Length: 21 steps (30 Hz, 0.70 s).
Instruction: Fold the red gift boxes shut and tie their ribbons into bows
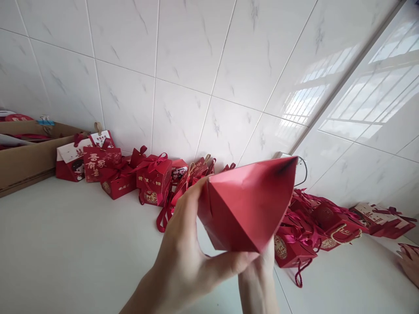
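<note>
A plain red folded paper gift box (244,205) is held up above the table in the middle of the view. Its near end shows creased triangular panels, and one side bows inward toward a dark corner at the upper right. My left hand (186,244) grips it from the left, thumb along the lower edge and fingers going up behind the left side. Below and behind the box is my right hand (262,266); its wrist and part of the palm show, while the box hides its fingers.
Finished red gift boxes (153,176) with ribbons line the tiled wall (183,113), and more boxes (294,244) sit to the right. At far left stands a cardboard carton (26,165). Another person's hand (409,264) reaches in at the right edge of the white table (81,248).
</note>
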{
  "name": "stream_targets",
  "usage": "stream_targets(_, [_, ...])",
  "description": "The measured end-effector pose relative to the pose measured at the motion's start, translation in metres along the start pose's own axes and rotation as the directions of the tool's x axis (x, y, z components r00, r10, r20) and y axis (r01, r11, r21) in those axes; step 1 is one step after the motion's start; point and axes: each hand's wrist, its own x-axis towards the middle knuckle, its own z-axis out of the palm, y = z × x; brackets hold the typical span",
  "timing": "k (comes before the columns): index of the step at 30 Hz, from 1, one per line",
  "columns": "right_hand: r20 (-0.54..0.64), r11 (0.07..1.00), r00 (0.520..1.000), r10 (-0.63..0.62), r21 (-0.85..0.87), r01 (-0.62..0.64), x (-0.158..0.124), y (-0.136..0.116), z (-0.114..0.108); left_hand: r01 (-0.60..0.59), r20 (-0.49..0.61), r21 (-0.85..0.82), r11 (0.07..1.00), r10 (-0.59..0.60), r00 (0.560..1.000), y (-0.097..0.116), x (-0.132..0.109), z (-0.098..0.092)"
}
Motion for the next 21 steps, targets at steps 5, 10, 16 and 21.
stream_targets(5, [-0.265,0.985,0.962,-0.069,0.132,0.107,0.006,-0.014,-0.023,-0.127,-0.090,-0.002,0.992,0.126,0.988,-0.013,0.008,-0.013])
stream_targets(10, [-0.061,0.917,0.951,-0.302,-0.290,0.273,-0.001,-0.030,-0.054,-0.136,-0.044,-0.031,0.990,0.134,0.990,-0.018,0.008,-0.021])
stream_targets(16, [0.166,0.888,0.967,-0.193,-0.390,0.244,-0.012,-0.050,-0.056,-0.241,-0.019,0.155,0.958,0.247,0.969,-0.013,0.005,-0.011])
stream_targets(21, [0.259,0.877,0.960,-0.107,-0.430,0.214,-0.018,-0.057,-0.060,-0.301,-0.020,0.192,0.934,0.310,0.951,-0.007,0.005,-0.012])
